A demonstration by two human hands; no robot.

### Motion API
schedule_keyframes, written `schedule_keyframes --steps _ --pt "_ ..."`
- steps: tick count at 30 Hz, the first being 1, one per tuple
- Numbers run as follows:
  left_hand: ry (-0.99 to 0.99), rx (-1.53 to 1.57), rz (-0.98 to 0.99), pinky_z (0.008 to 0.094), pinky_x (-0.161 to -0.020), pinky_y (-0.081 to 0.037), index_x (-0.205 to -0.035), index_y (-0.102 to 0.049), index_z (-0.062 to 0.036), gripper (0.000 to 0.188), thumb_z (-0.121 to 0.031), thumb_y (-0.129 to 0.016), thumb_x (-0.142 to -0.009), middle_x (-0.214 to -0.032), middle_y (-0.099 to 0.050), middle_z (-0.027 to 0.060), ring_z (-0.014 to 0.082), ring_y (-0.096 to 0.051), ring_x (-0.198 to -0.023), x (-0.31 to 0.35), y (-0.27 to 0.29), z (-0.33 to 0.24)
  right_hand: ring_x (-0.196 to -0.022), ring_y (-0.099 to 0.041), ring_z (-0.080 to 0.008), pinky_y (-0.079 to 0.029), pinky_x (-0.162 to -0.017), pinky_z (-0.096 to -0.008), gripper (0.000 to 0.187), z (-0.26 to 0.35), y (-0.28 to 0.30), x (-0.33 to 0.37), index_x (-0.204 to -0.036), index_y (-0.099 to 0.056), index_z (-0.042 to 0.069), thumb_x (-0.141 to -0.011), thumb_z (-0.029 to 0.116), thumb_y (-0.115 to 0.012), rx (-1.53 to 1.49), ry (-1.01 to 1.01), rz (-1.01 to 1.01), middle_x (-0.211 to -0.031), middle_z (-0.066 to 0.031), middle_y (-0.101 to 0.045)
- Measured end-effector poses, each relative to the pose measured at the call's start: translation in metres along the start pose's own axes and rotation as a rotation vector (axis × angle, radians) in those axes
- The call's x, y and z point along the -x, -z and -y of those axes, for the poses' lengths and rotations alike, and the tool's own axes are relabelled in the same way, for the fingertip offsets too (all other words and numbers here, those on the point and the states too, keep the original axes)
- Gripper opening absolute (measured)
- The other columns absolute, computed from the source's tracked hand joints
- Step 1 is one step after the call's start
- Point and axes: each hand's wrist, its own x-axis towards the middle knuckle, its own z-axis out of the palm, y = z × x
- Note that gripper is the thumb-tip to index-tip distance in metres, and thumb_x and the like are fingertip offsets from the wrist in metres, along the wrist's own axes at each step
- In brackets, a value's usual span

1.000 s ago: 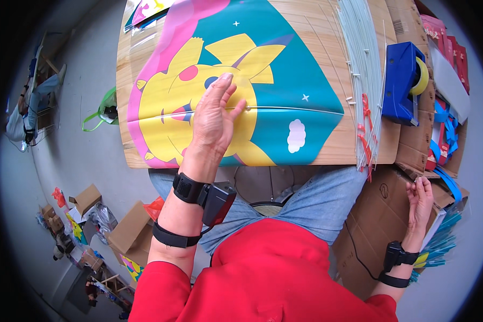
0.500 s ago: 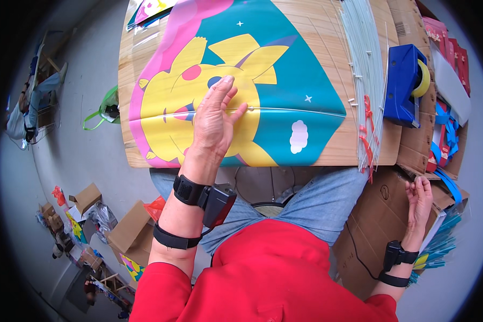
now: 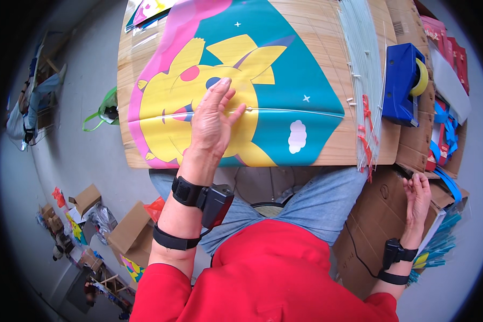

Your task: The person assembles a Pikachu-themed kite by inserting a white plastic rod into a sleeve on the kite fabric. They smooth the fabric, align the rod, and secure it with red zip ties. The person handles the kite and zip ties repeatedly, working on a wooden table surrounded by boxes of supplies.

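Note:
A colourful kite sheet (image 3: 284,80) with a yellow cartoon creature on teal and pink lies flat on a wooden board (image 3: 327,32). My left hand (image 3: 212,121) presses flat on the yellow part, fingers spread, beside a thin white rod (image 3: 295,111) that runs across the sheet. My right hand (image 3: 417,198) hangs low at the right, fingers loosely curled over a cardboard box (image 3: 381,214), holding nothing that I can make out.
A bundle of thin white rods (image 3: 362,70) lies along the board's right side, with red ribbons (image 3: 366,134) near its lower end. A blue tape dispenser (image 3: 405,83) stands right of it. Open cardboard boxes (image 3: 129,231) sit on the floor at the left.
My left hand has shifted slightly on the sheet. The right hand stays in place.

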Motion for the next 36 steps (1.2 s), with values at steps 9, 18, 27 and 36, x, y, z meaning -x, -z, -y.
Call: schedule_keyframes --steps 9,18,27,36 --pt "-0.044 -0.014 0.061 0.0457 -0.100 -0.039 -0.113 -0.054 -0.0087 0.034 -0.025 -0.063 -0.085 -0.123 -0.045 0.0016 0.0191 -0.040 -0.116 0.007 -0.002 0.000 -0.072 -0.055 -0.0070 -0.053 -0.078 -0.0272 0.011 0.003 -0.009 0.001 -0.095 -0.054 0.006 -0.088 0.011 -0.060 -0.003 -0.003 -0.018 -0.081 0.0000 -0.055" --pt "-0.065 0.011 0.019 0.0407 -0.095 -0.043 -0.109 -0.057 -0.0095 0.027 -0.023 -0.063 -0.086 -0.115 -0.051 -0.0003 0.0154 -0.045 -0.107 0.010 0.010 0.003 -0.073 -0.054 -0.0062 -0.052 -0.078 -0.0266 0.011 0.001 0.003 0.001 -0.096 -0.054 0.006 -0.088 0.011 -0.059 0.025 0.015 -0.046 -0.079 0.0011 -0.054" --pt "0.017 0.048 0.055 0.0423 -0.094 -0.043 -0.109 -0.057 -0.0108 0.026 -0.023 -0.062 -0.087 -0.112 -0.050 -0.0006 0.0151 -0.046 -0.106 0.022 -0.022 0.029 -0.073 -0.053 -0.0063 -0.052 -0.078 -0.0264 0.012 -0.002 0.012 0.005 -0.097 -0.055 0.006 -0.088 0.011 -0.060 0.020 0.010 -0.094 -0.078 0.0010 -0.053" --pt "0.034 0.093 0.127 0.0458 -0.094 -0.042 -0.109 -0.054 -0.0108 0.027 -0.024 -0.061 -0.087 -0.111 -0.049 -0.0004 0.0155 -0.045 -0.108 0.019 -0.055 0.050 -0.072 -0.052 -0.0062 -0.050 -0.073 -0.0236 0.012 0.012 0.020 0.016 -0.097 -0.053 0.005 -0.088 0.011 -0.059 0.021 0.045 -0.109 -0.080 0.0008 -0.053"
